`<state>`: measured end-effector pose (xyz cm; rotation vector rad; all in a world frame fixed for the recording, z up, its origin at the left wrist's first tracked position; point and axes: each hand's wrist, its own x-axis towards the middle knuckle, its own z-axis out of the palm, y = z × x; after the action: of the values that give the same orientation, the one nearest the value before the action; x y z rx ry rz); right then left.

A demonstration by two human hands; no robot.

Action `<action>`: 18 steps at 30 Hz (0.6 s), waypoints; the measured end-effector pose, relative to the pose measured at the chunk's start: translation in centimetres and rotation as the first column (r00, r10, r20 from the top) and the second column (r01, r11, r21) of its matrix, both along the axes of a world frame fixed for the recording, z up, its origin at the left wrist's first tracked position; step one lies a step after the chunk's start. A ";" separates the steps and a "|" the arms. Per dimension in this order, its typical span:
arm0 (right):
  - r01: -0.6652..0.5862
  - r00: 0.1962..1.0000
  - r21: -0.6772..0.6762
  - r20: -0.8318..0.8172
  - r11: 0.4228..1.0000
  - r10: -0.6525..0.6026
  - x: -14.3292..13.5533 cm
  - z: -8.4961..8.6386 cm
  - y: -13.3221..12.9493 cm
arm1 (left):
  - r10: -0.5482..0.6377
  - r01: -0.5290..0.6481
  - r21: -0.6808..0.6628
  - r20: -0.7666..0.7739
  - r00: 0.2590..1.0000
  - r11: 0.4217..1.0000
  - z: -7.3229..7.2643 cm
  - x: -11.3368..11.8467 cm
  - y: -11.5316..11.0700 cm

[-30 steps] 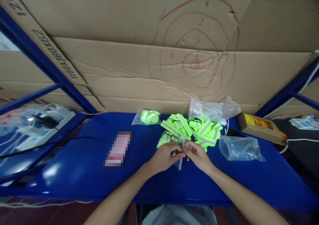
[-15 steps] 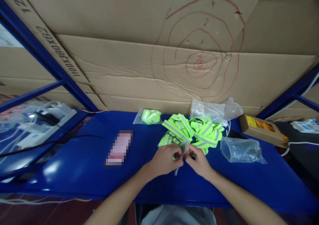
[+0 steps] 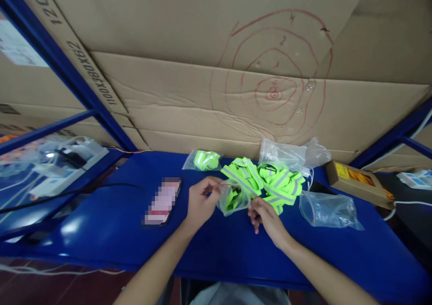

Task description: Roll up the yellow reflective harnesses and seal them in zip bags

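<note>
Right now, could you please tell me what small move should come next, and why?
Probably reach the right hand into the clear bag: its mouth seems open, the left hand holds its edge, and a green strap lies inside.

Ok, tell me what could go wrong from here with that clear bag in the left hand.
The left hand seems to grip the clear bag only near its rim, so the thin plastic could slip or crumple. Loose green straps are heaped just behind the bag, and a loop might snag on the right hand. The phone lies to the left of the left hand, so a sideways move could nudge it.
</note>
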<state>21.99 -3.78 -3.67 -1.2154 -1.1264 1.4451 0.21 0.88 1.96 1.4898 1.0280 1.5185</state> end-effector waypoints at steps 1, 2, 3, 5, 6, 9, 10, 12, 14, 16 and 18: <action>-0.004 1.000 -0.026 -0.025 1.000 0.003 -0.1 0.0 0.0 | -0.005 0.013 -0.064 0.118 0.993 0.998 0.1 0.0 0.2; -0.011 0.999 -0.049 -0.048 0.999 0.008 -0.3 0.0 0.1 | -0.002 0.025 -0.112 0.199 0.980 0.993 0.1 0.1 0.4; -0.022 0.997 -0.067 -0.072 0.997 0.017 -0.3 0.0 0.1 | 0.002 0.033 -0.141 0.240 0.971 0.989 0.1 0.4 0.5; -0.054 0.992 -0.093 -0.117 0.994 0.043 -0.3 0.1 0.3 | 0.001 0.071 -0.209 0.327 0.945 0.975 0.0 1.2 0.6; -0.063 0.990 -0.097 -0.134 0.993 0.050 -0.1 0.2 0.5 | -0.002 0.094 -0.237 0.360 0.933 0.967 -0.1 1.6 0.6; 0.013 0.991 -0.058 -0.131 0.998 -0.021 1.1 1.0 1.2 | -0.005 0.146 -0.294 0.431 0.902 0.945 -0.5 2.4 0.6; 0.073 0.990 -0.023 -0.115 0.997 -0.076 1.6 1.4 1.5 | -0.003 0.156 -0.307 0.447 0.895 0.939 -0.6 2.5 0.7; 0.203 0.977 0.075 -0.080 0.976 -0.197 2.6 2.6 2.2 | 0.003 0.172 -0.334 0.464 0.886 0.927 -1.0 2.4 1.2; 0.298 0.954 0.190 -0.040 0.935 -0.296 3.5 4.4 2.9 | -0.002 0.193 -0.374 0.455 0.891 0.907 -1.5 2.2 1.6; 0.342 0.933 0.305 0.008 0.889 -0.361 4.0 6.9 3.6 | -0.028 0.226 -0.424 0.424 0.905 0.877 -2.1 2.2 1.9; 0.364 0.906 0.422 0.048 0.831 -0.421 4.3 9.6 4.5 | -0.072 0.261 -0.468 0.383 0.921 0.844 -2.8 2.5 2.0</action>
<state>26.27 0.69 5.96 -1.1727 -1.1172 0.7740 2.70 2.86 -0.82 0.8666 0.9542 1.1988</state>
